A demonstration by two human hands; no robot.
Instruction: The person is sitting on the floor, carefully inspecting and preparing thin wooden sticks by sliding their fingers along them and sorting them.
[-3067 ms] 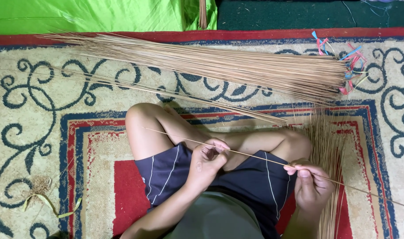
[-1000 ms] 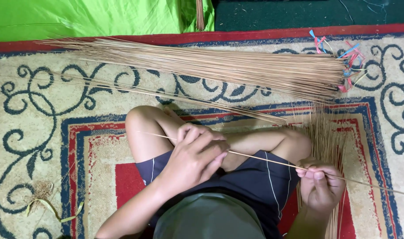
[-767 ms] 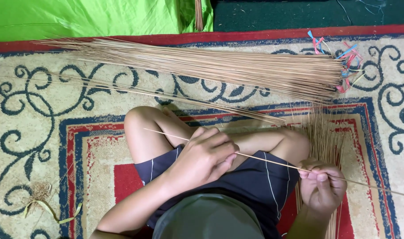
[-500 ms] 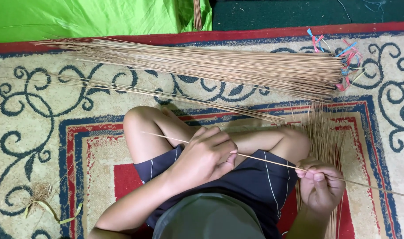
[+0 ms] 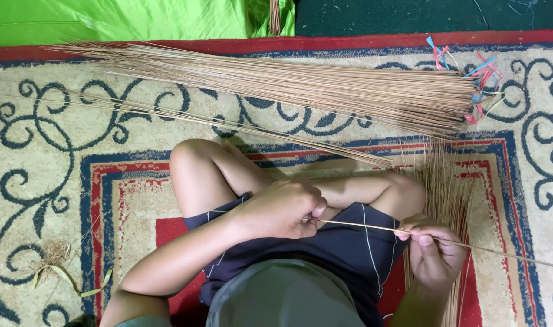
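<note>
Over the lap, both hands, left (image 5: 282,209) and right (image 5: 434,251), apparently pinch one thin stick (image 5: 361,226).

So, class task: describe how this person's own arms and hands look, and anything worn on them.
Both arms are bare from the elbow down, with no sleeves showing. The left hand and right hand wear no gloves, and no rings, watch or bracelet show. The nails look short and unpainted.

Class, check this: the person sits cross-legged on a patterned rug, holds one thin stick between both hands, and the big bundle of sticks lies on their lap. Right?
Not quite. The head view shows the bundle of sticks lying on the rug beyond the knees, not on the lap. The left hand and right hand do hold one thin stick.
</note>
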